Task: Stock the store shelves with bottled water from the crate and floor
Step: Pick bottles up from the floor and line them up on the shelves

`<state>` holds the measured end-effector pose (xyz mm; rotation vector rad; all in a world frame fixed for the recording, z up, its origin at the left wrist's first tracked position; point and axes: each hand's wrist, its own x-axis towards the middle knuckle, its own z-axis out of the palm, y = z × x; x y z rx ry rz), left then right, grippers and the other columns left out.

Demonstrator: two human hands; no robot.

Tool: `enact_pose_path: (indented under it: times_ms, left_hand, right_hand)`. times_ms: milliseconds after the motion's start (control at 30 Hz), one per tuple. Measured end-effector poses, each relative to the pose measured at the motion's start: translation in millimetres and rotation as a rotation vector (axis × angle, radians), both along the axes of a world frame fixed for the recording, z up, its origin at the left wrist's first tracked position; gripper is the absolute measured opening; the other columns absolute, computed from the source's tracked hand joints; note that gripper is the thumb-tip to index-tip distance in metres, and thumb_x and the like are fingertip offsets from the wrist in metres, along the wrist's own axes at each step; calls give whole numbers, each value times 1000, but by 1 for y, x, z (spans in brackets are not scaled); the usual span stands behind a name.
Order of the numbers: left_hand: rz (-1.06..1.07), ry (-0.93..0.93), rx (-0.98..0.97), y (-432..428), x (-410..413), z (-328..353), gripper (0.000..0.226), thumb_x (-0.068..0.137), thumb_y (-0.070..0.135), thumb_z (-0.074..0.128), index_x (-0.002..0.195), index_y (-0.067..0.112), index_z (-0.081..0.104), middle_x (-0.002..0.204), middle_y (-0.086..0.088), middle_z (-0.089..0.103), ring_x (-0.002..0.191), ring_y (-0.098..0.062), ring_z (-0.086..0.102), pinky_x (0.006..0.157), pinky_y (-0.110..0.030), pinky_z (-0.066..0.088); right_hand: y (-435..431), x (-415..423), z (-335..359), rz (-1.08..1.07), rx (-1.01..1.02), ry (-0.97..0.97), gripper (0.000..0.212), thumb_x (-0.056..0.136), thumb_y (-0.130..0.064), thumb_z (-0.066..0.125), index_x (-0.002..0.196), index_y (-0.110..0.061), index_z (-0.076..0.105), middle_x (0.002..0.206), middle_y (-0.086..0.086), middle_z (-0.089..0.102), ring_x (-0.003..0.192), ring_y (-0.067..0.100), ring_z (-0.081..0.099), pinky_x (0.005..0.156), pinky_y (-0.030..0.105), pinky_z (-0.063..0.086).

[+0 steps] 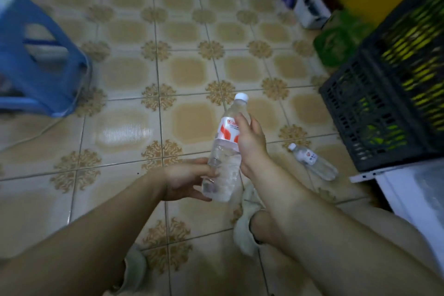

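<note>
Step in hand: pickup from the tiled floor (192, 67). Dark crate (384, 103) stands right, blue stool (40, 62) left, neither obstructing. The water bottle (225, 151) is held aloft, left hand (185, 180) fingers wrapping its base, right hand (251, 142) fingers its label. Next: carry to a shelf, none visible. Second bottle (312, 161) lies beside the crate.

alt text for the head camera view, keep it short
Seen from above, a person's left hand and right hand hold a clear water bottle with a white cap over a patterned tiled floor. A second bottle lies on the floor at right beside a dark slatted crate; a blue stool stands at left.
</note>
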<state>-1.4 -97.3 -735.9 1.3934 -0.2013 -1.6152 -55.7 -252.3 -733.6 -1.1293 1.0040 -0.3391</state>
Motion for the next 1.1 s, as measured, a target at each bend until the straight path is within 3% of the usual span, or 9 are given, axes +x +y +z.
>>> enact_pose_path:
  times_ms: [133, 200, 333, 433, 533, 633, 867, 1000, 1100]
  left_hand:
    - [36, -225, -122, -10, -37, 76, 61, 71, 26, 70, 129, 25, 53, 114, -9, 65, 104, -28, 64, 77, -42, 57]
    - [71, -281, -203, -13, -57, 111, 61, 77, 18, 72, 133, 28, 49, 115, -11, 64, 105, -31, 63, 76, -43, 57]
    - [88, -355, -352, -21, -96, 178, 52, 84, 3, 66, 128, 25, 51, 119, -16, 62, 101, -31, 63, 78, -48, 55]
    - [50, -407, -443, -30, -124, 217, 58, 68, 10, 70, 122, 26, 54, 116, -14, 64, 95, -27, 65, 68, -40, 57]
    - [-24, -454, -530, -45, -149, 247, 54, 74, 10, 72, 121, 29, 53, 115, -11, 65, 97, -27, 66, 67, -40, 57]
    - [-87, -478, -605, -64, -176, 270, 42, 87, 10, 64, 122, 29, 52, 114, -9, 66, 98, -27, 67, 70, -42, 57]
    - [-271, -425, -785, -128, -244, 317, 44, 88, 11, 62, 129, 22, 51, 104, -7, 69, 86, -23, 69, 64, -36, 55]
    - [-405, -363, -856, -169, -283, 339, 51, 84, 12, 69, 132, 17, 51, 110, -12, 69, 99, -31, 67, 84, -46, 54]
    - [-507, -342, -900, -197, -313, 351, 44, 88, 8, 64, 129, 18, 53, 109, -11, 70, 97, -30, 68, 82, -45, 55]
  right_hand:
    - [0, -34, 82, -61, -129, -157, 17, 94, -42, 56, 104, -30, 62, 103, 5, 70, 88, 23, 69, 81, 39, 55]
    - [-3, -56, 122, -82, -162, -238, 24, 98, -45, 47, 98, -28, 63, 100, 10, 70, 90, 29, 69, 83, 43, 54]
    - [-11, -105, 193, -65, -299, -365, 42, 101, -46, 39, 131, -21, 54, 115, 10, 68, 100, 26, 69, 80, 38, 57]
    - [-14, -147, 242, -54, -447, -447, 30, 102, -38, 42, 130, -29, 52, 120, 4, 66, 102, 20, 67, 86, 37, 56]
    - [-18, -188, 277, -66, -551, -471, 33, 101, -36, 47, 134, -31, 48, 124, 3, 63, 105, 20, 66, 90, 41, 55]
    - [-24, -228, 302, -112, -631, -455, 51, 99, -37, 51, 146, -24, 40, 122, 5, 65, 104, 21, 68, 90, 43, 55]
    - [-45, -328, 364, -256, -860, -274, 61, 96, -34, 57, 150, -30, 29, 124, 6, 63, 103, 19, 67, 89, 40, 56]
    - [-58, -381, 386, -349, -953, -152, 64, 95, -34, 60, 150, -34, 27, 125, 7, 64, 104, 20, 67, 89, 42, 56]
    - [-67, -421, 395, -430, -942, -56, 73, 93, -33, 63, 151, -40, 19, 123, 8, 64, 104, 23, 67, 92, 50, 54]
